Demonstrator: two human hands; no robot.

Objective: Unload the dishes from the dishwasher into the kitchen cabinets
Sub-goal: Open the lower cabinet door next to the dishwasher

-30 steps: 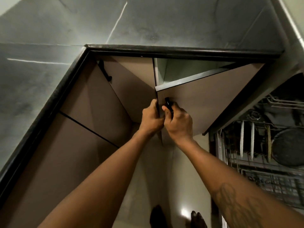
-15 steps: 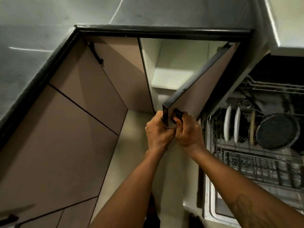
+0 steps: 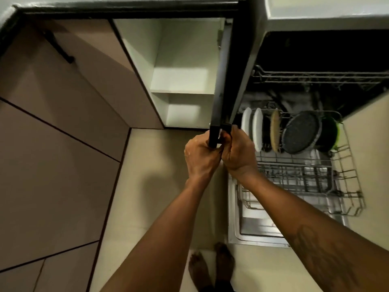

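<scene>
Pale floor [image 3: 164,186] runs between brown cupboard fronts [image 3: 63,144] on the left and an open dishwasher [image 3: 315,49] on the right. Between them a cupboard [image 3: 183,81] stands open, showing two white shelves, its door [image 3: 223,81] edge-on towards the person. The dishwasher's lower rack [image 3: 347,186] sits out over the lowered flap, holding two upright white plates [image 3: 257,131], a tan plate [image 3: 275,131], a dark speckled pan [image 3: 301,132] and something green. The left grip [image 3: 200,157] is clenched round the door's near edge; touching it, the right grip [image 3: 237,154] grasps the black handle [image 3: 226,128].
</scene>
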